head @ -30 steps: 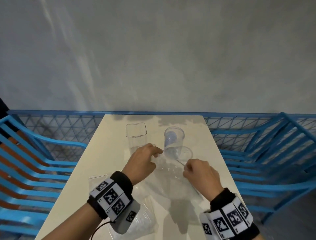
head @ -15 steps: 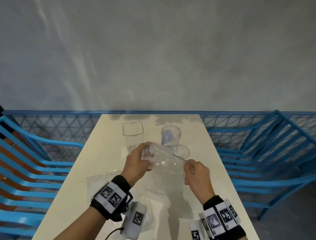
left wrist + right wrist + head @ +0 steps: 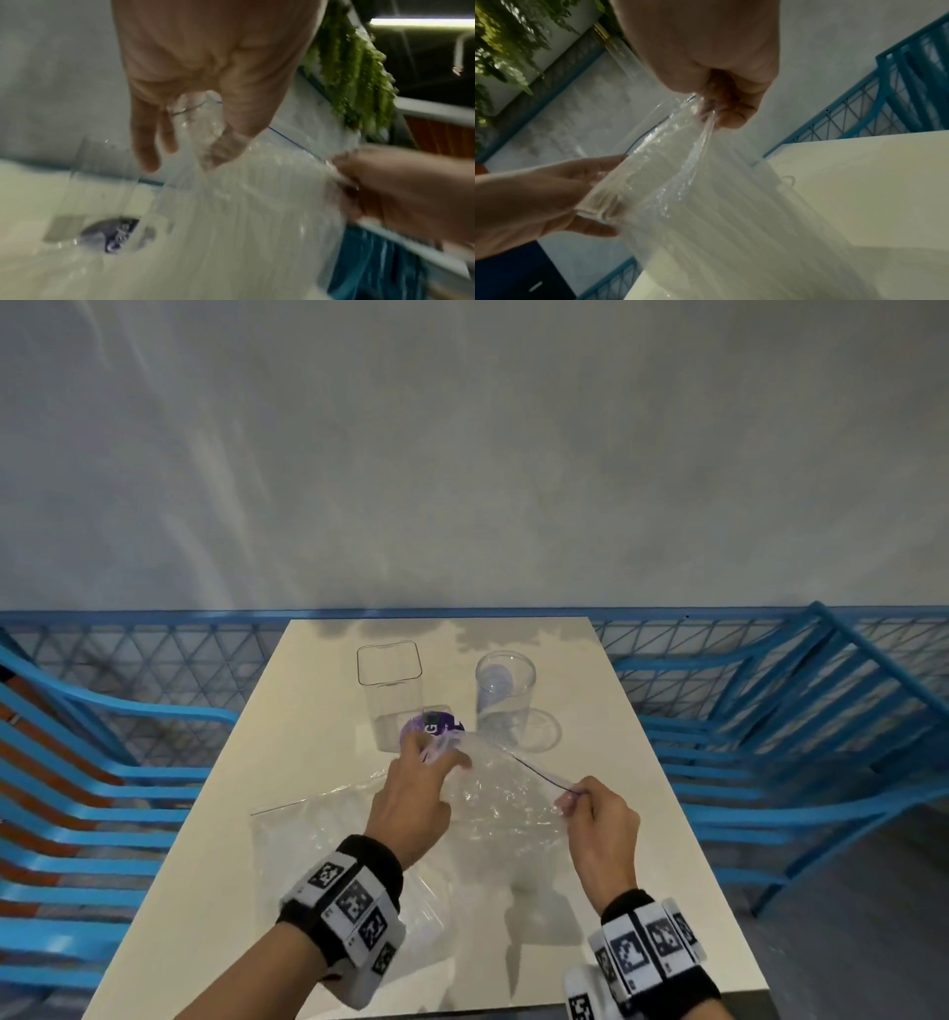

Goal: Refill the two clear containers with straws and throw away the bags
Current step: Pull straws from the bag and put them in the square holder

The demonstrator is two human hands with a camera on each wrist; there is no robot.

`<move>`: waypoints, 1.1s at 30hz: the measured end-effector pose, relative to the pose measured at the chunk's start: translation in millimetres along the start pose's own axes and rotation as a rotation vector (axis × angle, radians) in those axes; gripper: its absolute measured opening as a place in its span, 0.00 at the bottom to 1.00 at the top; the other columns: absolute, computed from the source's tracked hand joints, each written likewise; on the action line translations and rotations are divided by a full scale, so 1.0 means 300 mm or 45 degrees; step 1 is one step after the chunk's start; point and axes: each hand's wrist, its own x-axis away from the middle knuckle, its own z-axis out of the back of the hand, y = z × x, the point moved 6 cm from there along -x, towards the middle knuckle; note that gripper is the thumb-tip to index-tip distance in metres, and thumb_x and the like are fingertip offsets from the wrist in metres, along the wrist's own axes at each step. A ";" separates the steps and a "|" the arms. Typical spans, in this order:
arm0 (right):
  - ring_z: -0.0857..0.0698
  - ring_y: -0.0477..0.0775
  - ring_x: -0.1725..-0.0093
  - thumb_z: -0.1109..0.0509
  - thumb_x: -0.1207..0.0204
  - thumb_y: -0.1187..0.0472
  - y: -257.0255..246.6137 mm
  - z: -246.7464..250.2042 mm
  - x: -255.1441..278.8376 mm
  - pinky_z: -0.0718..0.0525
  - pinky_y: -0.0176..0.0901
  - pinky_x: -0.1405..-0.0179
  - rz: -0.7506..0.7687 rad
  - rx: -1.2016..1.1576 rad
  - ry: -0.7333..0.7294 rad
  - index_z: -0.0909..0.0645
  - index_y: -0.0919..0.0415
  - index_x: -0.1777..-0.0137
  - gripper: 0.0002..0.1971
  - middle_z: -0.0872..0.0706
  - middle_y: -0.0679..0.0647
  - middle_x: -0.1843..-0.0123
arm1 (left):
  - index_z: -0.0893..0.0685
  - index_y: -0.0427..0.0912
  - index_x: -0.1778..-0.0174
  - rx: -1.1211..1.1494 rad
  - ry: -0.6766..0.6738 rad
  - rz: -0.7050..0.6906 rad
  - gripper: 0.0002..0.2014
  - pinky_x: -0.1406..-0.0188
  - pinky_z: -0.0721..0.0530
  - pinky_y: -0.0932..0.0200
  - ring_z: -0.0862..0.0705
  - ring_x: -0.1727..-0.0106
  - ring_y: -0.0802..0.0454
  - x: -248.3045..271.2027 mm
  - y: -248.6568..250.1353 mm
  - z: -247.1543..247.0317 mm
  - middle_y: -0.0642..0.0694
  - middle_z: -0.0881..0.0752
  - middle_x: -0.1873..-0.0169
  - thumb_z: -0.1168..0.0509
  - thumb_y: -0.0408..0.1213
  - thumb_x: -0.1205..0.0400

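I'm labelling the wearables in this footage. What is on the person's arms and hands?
Both hands, left hand and right hand, are bare, no gloves or sleeves. Each wrist has a black band carrying white blocks printed with black square-pattern markers: left band, right band.

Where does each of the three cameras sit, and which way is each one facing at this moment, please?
Head: worn on the head, looking forward and down over the table at the square container, the round container and the held bag; both forearms, left hand and right hand show.
Left wrist: looks along the left hand at its fingers pinching the bag; the right hand shows too.
Right wrist: looks along the right hand at its fingers pinching the bag; the left hand shows too.
Shared: all three show the bag held between both hands.
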 end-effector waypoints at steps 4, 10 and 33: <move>0.27 0.45 0.72 0.47 0.26 0.80 0.040 -0.022 0.019 0.29 0.26 0.73 -0.031 0.019 -0.018 0.24 0.63 0.68 0.17 0.20 0.50 0.71 | 0.30 0.49 0.27 0.629 -0.271 0.135 0.36 0.64 0.23 0.64 0.17 0.55 0.50 -0.027 -0.043 -0.026 0.45 0.24 0.39 0.37 0.16 0.30; 0.28 0.51 0.72 0.50 0.26 0.80 0.077 -0.017 0.029 0.30 0.29 0.75 -0.045 0.028 -0.010 0.22 0.63 0.62 0.18 0.19 0.48 0.68 | 0.16 0.46 0.65 1.314 -0.335 0.219 0.30 0.71 0.29 0.59 0.20 0.73 0.53 -0.028 -0.020 -0.054 0.48 0.26 0.76 0.51 0.06 0.34; 0.23 0.46 0.70 0.50 0.31 0.85 0.069 0.027 -0.174 0.27 0.31 0.72 -0.207 -0.446 -0.704 0.14 0.72 0.48 0.25 0.12 0.64 0.60 | 0.18 0.48 0.37 1.056 -0.456 -0.180 0.36 0.72 0.28 0.69 0.29 0.72 0.58 -0.198 0.193 -0.160 0.42 0.29 0.73 0.49 0.09 0.32</move>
